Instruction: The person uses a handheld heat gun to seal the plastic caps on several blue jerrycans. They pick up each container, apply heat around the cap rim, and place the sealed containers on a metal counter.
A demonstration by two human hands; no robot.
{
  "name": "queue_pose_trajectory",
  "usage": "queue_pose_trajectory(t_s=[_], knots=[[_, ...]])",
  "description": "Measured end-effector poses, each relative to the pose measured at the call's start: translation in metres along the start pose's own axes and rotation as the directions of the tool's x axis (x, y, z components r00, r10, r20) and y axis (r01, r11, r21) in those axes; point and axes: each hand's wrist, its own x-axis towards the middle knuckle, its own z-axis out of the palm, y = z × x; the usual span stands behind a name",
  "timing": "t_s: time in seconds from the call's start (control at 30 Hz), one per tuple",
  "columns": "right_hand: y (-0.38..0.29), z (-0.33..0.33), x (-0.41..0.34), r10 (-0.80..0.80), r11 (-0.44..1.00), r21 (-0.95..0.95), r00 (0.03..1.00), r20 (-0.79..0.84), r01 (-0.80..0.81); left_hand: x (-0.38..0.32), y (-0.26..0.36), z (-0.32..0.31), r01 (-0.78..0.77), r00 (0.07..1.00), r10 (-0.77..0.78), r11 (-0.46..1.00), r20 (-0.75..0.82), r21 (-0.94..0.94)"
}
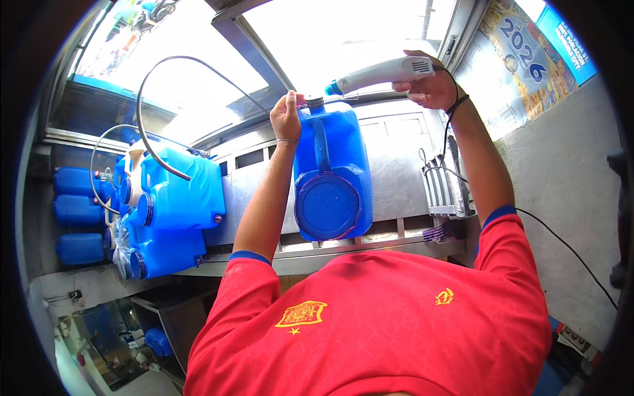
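A blue plastic water jug (329,148) stands upright before me on a metal counter, its large round blue cap (329,205) facing me. At its top is a small neck with a dark cap (315,103). My left hand (287,115) is raised beside that neck, fingers curled; whether they grip anything is hidden. My right hand (433,89) holds a white heat gun (381,75) by its rear end. The gun's blue nozzle (333,89) points left toward the dark cap, a short gap away. A black cord runs from the gun past my right wrist.
Several blue jugs (185,183) are stacked to the left, with a thin bent hose (140,106) arching over them. A white slotted rack (446,185) stands at the right, by the wall (569,198). Behind the counter is a bright window (337,29).
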Motion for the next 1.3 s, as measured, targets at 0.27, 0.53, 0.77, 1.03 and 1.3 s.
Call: queue_pose_trajectory(t_s=[0.27, 0.53, 0.77, 1.03, 1.3], knots=[[0.004, -0.015, 0.001, 0.002, 0.997, 0.071, 0.991, 0.137, -0.012, 0.008, -0.006, -0.005, 0.133, 0.962, -0.095, 0.982, 0.256, -0.137], [0.004, -0.01, 0.002, 0.009, 0.997, 0.074, 0.986, 0.168, -0.022, 0.006, -0.006, -0.003, 0.107, 0.973, -0.071, 0.982, 0.22, -0.156], [0.003, -0.006, 0.002, 0.04, 0.996, 0.067, 0.976, 0.215, -0.056, 0.005, -0.009, -0.007, 0.072, 0.971, -0.046, 0.992, 0.233, -0.103], [0.004, -0.005, 0.001, 0.002, 1.0, 0.0, 0.997, 0.077, -0.002, 0.005, -0.007, -0.001, 0.081, 0.974, -0.034, 0.976, 0.226, -0.201], [0.009, -0.015, -0.005, 0.031, 0.983, 0.166, 0.969, 0.245, -0.073, 0.011, 0.028, -0.014, 0.028, 0.985, -0.067, 0.971, 0.161, 0.236]])
